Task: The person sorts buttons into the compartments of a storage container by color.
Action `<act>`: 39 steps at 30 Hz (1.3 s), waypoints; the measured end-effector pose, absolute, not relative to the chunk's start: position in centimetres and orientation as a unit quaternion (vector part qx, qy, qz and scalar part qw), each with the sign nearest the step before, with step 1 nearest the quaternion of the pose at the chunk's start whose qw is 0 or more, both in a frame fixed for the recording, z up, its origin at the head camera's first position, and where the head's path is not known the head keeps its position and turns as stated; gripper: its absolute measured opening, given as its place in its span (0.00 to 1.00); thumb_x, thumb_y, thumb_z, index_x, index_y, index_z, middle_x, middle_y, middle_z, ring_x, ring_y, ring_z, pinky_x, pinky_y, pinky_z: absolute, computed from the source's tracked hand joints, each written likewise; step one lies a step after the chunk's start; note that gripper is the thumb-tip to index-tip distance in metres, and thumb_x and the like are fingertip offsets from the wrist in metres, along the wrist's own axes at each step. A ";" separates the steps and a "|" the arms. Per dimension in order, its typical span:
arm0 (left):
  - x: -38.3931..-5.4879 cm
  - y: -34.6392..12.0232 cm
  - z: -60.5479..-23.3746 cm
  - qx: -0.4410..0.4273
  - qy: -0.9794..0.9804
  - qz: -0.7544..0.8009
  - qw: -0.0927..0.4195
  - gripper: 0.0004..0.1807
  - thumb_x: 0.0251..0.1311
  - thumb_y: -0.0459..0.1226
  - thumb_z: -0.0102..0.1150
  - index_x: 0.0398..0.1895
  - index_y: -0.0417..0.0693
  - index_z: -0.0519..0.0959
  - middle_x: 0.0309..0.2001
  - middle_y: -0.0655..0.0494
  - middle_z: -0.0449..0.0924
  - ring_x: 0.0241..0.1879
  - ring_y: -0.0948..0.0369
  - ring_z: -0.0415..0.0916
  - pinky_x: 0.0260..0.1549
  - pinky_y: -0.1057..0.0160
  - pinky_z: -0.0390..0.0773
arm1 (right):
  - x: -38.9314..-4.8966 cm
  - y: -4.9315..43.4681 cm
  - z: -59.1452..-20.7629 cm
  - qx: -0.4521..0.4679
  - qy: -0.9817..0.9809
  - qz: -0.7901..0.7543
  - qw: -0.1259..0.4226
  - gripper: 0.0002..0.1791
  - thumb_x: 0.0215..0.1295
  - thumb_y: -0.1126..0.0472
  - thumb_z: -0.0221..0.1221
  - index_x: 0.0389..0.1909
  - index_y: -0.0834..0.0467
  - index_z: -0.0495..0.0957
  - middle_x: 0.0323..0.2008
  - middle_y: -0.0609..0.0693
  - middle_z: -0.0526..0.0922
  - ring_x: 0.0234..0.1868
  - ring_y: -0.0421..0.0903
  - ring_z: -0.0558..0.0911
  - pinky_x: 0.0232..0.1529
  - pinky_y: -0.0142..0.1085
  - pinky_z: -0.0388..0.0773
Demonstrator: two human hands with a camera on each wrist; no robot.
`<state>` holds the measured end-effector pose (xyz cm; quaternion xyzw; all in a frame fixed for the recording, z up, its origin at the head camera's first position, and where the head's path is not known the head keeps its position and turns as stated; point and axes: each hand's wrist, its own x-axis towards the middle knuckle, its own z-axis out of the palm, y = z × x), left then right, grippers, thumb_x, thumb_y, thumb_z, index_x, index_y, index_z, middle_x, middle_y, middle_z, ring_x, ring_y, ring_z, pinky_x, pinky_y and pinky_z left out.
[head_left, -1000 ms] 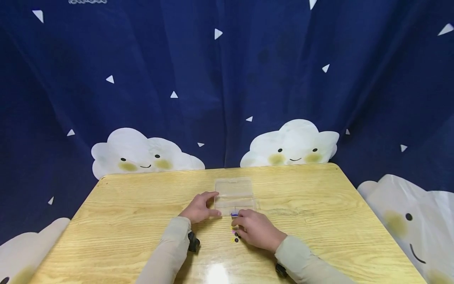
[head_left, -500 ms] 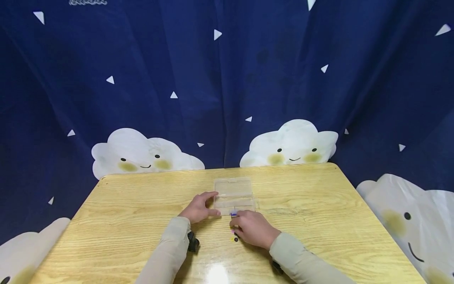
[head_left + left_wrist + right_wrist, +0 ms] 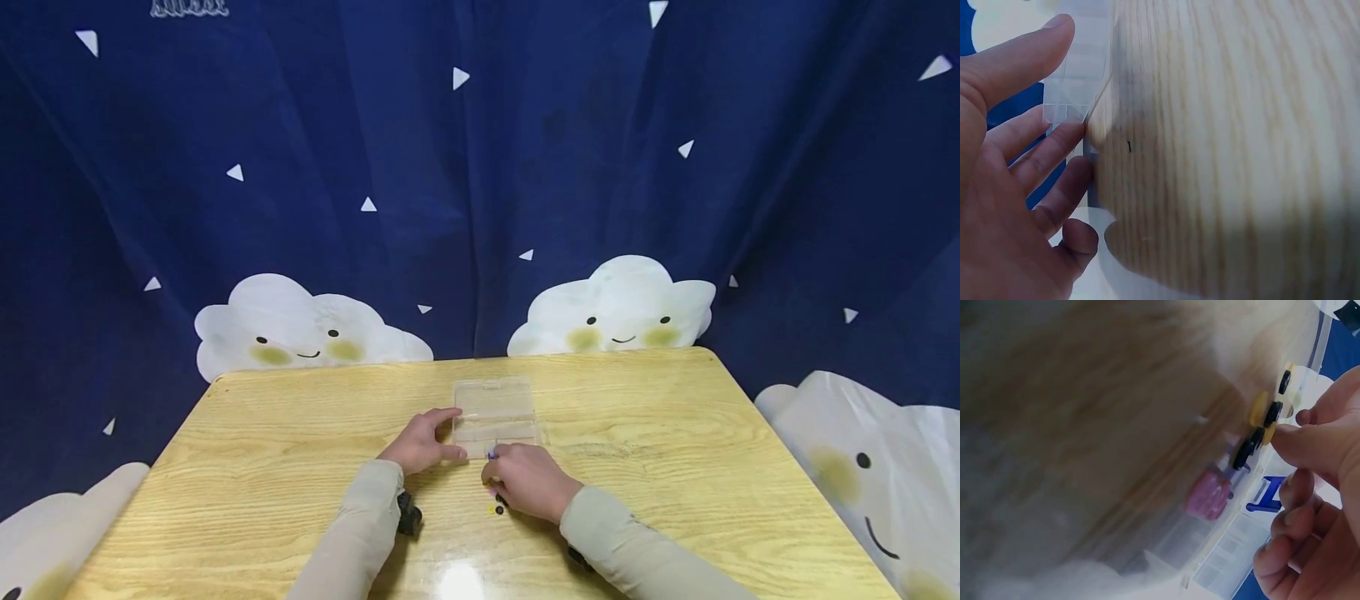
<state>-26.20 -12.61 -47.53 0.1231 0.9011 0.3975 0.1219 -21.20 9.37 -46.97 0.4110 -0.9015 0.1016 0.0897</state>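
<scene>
A clear plastic compartment box (image 3: 496,427) stands with its lid raised near the middle of the table. My left hand (image 3: 417,443) is spread at the box's left end, thumb apart from the fingers; in the left wrist view a fingertip (image 3: 1074,129) meets the box's corner. My right hand (image 3: 528,477) is bent over small coloured pieces in front of the box. In the right wrist view a fingertip (image 3: 1280,440) is right at a yellow disc (image 3: 1269,433); I cannot tell whether it is pinched. A blue piece (image 3: 1266,495) shows at the box edge beside curled fingers.
Several black discs (image 3: 1244,454) and another yellow disc (image 3: 1258,409) lie near the right fingers. A pink piece (image 3: 1210,495) sits closer to the box. The wooden table (image 3: 300,425) ends at a blue curtain (image 3: 375,167) with clouds.
My right hand has slid slightly left, and its fingers now cover yellow pieces that showed earlier and more of the blue piece. My left hand and the box hold their places.
</scene>
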 end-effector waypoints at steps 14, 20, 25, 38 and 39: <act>-26.3 -12.7 -47.8 0.128 0.902 0.398 0.110 0.40 0.52 0.41 0.75 0.70 0.49 0.70 0.68 0.44 0.71 0.67 0.48 0.69 0.63 0.47 0.71 | -21.4 9.0 -47.1 0.394 -0.908 0.096 0.103 0.05 0.55 0.62 0.71 0.26 0.47 0.89 0.27 0.40 0.82 0.27 0.33 0.78 0.28 0.27 0.76; -26.2 -12.8 -47.6 0.123 0.903 0.395 0.115 0.40 0.52 0.42 0.75 0.70 0.50 0.70 0.69 0.45 0.71 0.69 0.47 0.67 0.64 0.46 0.71 | -21.5 8.8 -47.1 0.386 -0.912 0.107 0.087 0.05 0.55 0.63 0.71 0.26 0.48 0.89 0.27 0.40 0.81 0.27 0.33 0.77 0.27 0.27 0.75; -26.4 -12.8 -47.7 0.130 0.905 0.390 0.111 0.40 0.52 0.42 0.75 0.70 0.50 0.70 0.69 0.45 0.71 0.69 0.46 0.66 0.65 0.46 0.70 | -21.7 8.8 -47.1 0.374 -0.915 0.115 0.094 0.09 0.53 0.66 0.69 0.20 0.49 0.86 0.23 0.39 0.78 0.23 0.33 0.74 0.25 0.26 0.72; -26.4 -12.7 -47.7 0.127 0.908 0.385 0.108 0.40 0.52 0.41 0.75 0.70 0.49 0.70 0.68 0.45 0.71 0.68 0.47 0.68 0.64 0.47 0.71 | -21.5 8.8 -47.1 0.334 -0.928 0.145 0.082 0.13 0.49 0.68 0.68 0.13 0.48 0.81 0.21 0.39 0.77 0.22 0.32 0.72 0.25 0.27 0.70; -26.4 -12.6 -47.7 0.127 0.908 0.384 0.108 0.40 0.52 0.41 0.75 0.70 0.49 0.70 0.68 0.45 0.71 0.68 0.47 0.68 0.64 0.47 0.71 | -21.5 8.8 -47.1 0.329 -0.929 0.151 0.077 0.13 0.49 0.68 0.68 0.13 0.48 0.82 0.21 0.39 0.78 0.23 0.32 0.72 0.25 0.27 0.70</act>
